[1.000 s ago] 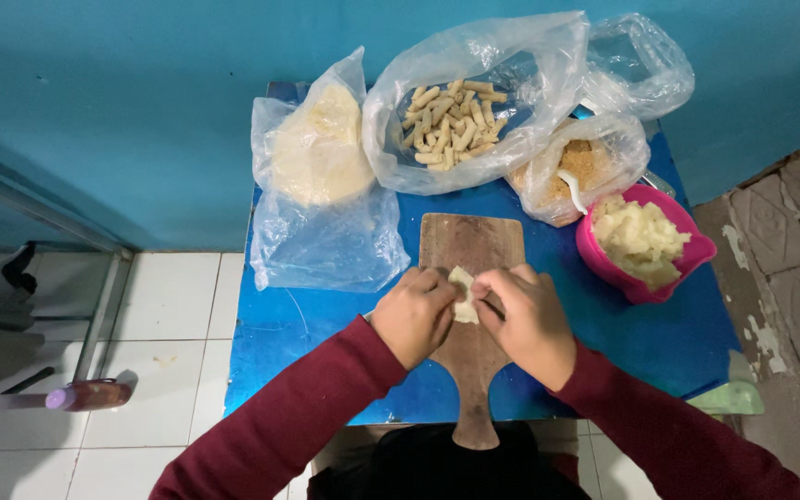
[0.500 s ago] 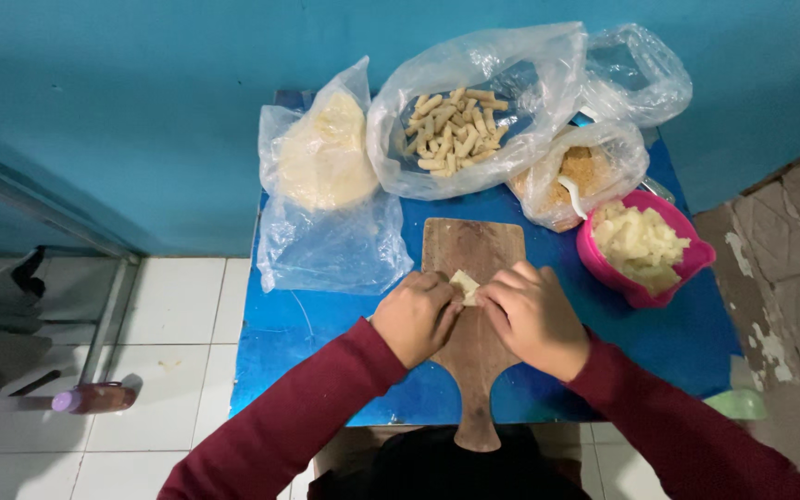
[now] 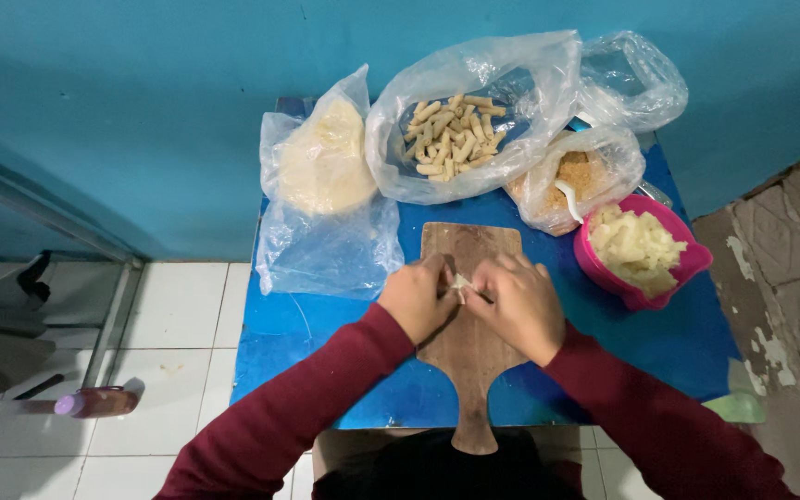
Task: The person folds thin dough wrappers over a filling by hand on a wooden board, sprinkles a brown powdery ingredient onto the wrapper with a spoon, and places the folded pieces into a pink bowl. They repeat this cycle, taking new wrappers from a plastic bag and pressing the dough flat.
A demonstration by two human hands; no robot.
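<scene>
Pinching a small pale wrapper [image 3: 461, 283] between the fingertips of both hands, you hold it just above the wooden cutting board [image 3: 470, 250], over the board's upper half. Your left hand [image 3: 416, 298] closes in from the board's left edge, its fingers curled and pressed together on the wrapper; your right hand [image 3: 516, 304] lies over the board's middle, fingers bent and also nipping the wrapper, so the two hands nearly touch. How much of the wrapper is folded you cannot tell, since the fingers hide most of it. The board rests on a blue table [image 3: 326, 343], its handle pointing back toward your body. Right of the board stands a pink bowl [image 3: 604, 268] full of pale chunks. Beyond the board's far edge sits a clear bag of finished rolls [image 3: 456, 130], and to the right of that a smaller bag of crumbs [image 3: 581, 176] with a white spoon in it. Left of the board lies a bag of flat pale sheets [image 3: 321, 162].
</scene>
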